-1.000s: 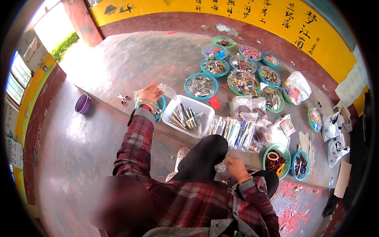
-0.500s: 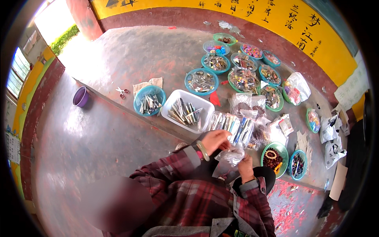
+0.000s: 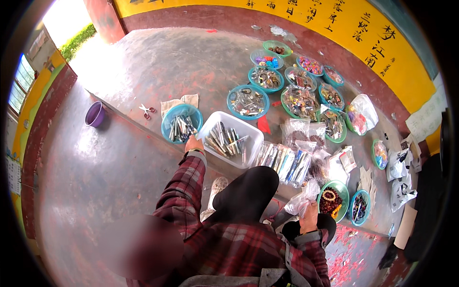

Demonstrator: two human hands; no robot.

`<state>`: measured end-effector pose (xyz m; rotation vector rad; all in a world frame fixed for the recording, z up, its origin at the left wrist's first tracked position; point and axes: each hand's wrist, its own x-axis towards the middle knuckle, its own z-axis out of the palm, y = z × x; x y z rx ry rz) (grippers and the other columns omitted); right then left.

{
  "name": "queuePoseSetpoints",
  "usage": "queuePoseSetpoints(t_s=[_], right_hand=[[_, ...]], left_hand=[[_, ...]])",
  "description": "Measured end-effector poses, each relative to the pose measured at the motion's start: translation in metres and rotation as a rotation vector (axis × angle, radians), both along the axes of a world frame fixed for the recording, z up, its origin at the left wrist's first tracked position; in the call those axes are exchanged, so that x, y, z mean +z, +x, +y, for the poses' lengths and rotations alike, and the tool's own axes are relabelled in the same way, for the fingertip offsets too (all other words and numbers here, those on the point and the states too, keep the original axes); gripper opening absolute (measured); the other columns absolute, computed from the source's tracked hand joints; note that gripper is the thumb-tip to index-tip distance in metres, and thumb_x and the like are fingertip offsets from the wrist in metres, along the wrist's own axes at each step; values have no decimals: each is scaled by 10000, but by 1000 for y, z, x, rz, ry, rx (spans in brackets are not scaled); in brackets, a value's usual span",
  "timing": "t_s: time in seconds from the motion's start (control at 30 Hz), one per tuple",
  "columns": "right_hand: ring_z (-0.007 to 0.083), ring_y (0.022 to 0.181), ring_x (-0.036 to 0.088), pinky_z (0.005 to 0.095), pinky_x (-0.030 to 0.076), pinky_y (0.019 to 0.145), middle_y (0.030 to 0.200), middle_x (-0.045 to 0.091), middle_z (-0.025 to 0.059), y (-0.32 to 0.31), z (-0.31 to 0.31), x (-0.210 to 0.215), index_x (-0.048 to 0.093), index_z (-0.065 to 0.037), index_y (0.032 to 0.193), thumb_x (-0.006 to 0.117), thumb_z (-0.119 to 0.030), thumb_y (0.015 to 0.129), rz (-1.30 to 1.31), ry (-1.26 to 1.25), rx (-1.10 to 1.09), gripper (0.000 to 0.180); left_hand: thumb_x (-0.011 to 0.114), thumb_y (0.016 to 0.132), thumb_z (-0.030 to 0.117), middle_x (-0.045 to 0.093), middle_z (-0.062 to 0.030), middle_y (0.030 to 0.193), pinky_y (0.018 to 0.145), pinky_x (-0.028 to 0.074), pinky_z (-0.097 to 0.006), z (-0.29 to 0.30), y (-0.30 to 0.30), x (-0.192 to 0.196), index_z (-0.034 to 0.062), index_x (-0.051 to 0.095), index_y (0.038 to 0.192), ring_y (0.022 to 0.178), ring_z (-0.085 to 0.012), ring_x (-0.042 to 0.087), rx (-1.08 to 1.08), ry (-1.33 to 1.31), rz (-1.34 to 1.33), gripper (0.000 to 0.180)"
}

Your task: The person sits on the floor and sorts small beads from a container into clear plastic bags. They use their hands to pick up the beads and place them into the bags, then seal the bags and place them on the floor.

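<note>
The left hand, grip not visible, could tip the white tub off the ledge, while the right hand holds a clear bag.

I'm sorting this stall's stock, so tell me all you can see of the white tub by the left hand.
The white tub is a rectangular, plastic-looking container, open-topped, sitting level on the raised grey platform. It holds a loose pile of slim, pen-like items. The left hand is at its near-left corner; whether they touch is unclear. A round blue basket sits beside it.
</note>
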<state>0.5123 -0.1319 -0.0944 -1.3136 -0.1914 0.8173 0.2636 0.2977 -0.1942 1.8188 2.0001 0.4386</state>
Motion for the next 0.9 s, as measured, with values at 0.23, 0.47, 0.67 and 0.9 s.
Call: queuePoseSetpoints(t_s=[0.23,0.47,0.67,0.9], right_hand=[[156,657,553,300,437,589,772,584,62,-6,18,-1,577,-5,941,507,-104,824,16,-241,13,169],[147,645,547,287,431,567,760,580,59,-10,23,4,581,14,924,536,-96,803,-14,-286,26,169],[120,663,554,258,436,593,796,600,46,-17,22,10,591,33,931,556,-82,801,13,-176,108,177],[96,657,550,235,426,586,798,610,37,-16,23,6,601,40,933,573,-78,798,51,-142,159,182]], left_hand=[[522,818,301,614,-179,955,735,477,-437,26,-2,-20,41,530,1002,893,-325,596,-91,-9,106,318],[491,823,286,620,-184,796,657,474,-463,-5,-13,10,36,561,892,739,-352,604,-344,270,91,269],[566,790,191,586,-141,700,539,460,-437,-57,-11,103,59,535,842,616,-337,577,-572,671,-114,145],[504,835,200,591,-171,823,663,465,-455,22,-15,82,72,499,948,777,-346,583,-574,557,126,170]])
